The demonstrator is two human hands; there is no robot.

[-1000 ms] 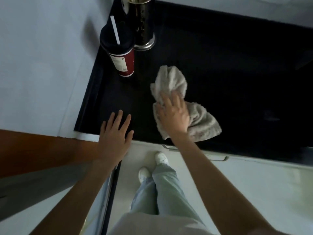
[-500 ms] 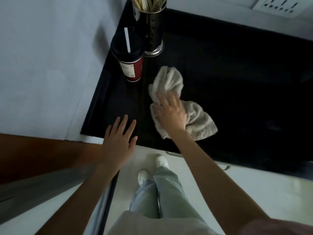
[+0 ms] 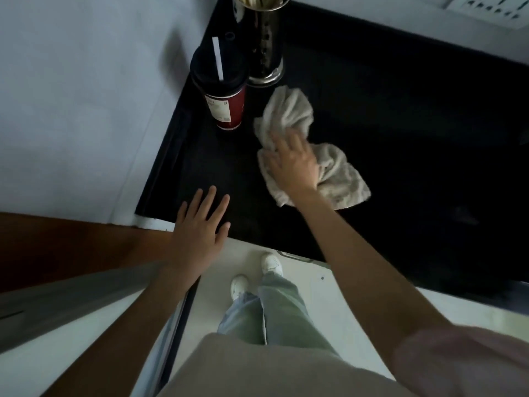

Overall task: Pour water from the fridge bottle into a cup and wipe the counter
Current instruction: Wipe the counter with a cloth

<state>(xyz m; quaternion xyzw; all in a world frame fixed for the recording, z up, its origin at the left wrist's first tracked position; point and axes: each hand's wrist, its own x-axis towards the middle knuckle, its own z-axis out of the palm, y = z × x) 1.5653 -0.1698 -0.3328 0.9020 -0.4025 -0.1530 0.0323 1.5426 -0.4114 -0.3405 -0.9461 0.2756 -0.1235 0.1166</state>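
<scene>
On the black counter [image 3: 400, 116], the right hand [image 3: 294, 164] presses a crumpled beige towel [image 3: 337, 173] with flattened fingers. The left hand [image 3: 200, 227] lies spread flat at the counter's front edge. The red lidded cup [image 3: 226, 104] with its straw stands at the towel's ten o'clock, touching a steel utensil holder [image 3: 263, 44].

One view only here: the head camera is looking steeply down from above the person's own chest, facing forward over the black tabletop [image 3: 400, 133]. It is sitting close, at arm's reach, both forearms running up from the bottom edge. The wide lens is bending the wall [image 3: 86, 96] on the left, and the floor [image 3: 329, 296] is showing straight below.
</scene>
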